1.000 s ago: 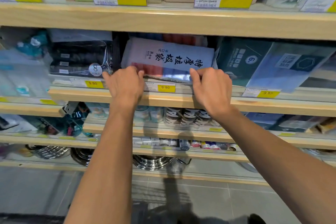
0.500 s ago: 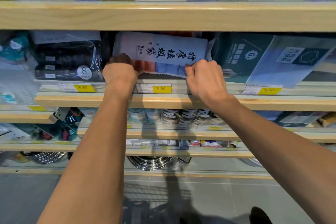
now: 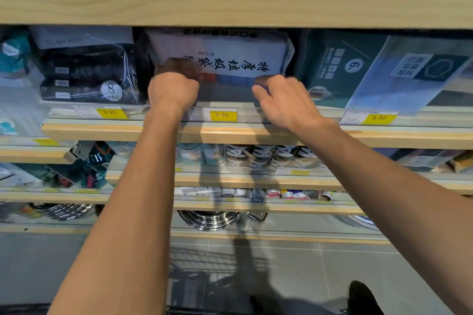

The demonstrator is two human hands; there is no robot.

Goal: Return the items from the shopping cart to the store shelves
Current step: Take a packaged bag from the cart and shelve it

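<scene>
Step in hand: seating the white bag pack (image 3: 225, 56) into its slot on the shelf (image 3: 230, 133), above the middle 9.90 price tag (image 3: 222, 115).

Pack sits between the black roll pack (image 3: 87, 74) on its left and the teal pack (image 3: 340, 69) on its right, printed face outward, lower edge raised off the shelf floor.

Left hand (image 3: 175, 85): fingers curled, knuckles against the pack's lower left corner; whether it pinches the edge or only pushes is probably not resolvable, fingertips hidden. Right hand (image 3: 284, 100): fingers bent, tips at the lower right edge, seemingly nipping the wrapper.

To do it well: push both corners evenly so the pack goes in square, not skewed. Lower the front edge behind the tag rail. Mind the left neighbour's loose film; avoid dragging it inward. Let go only once the pack rests flat.
</scene>
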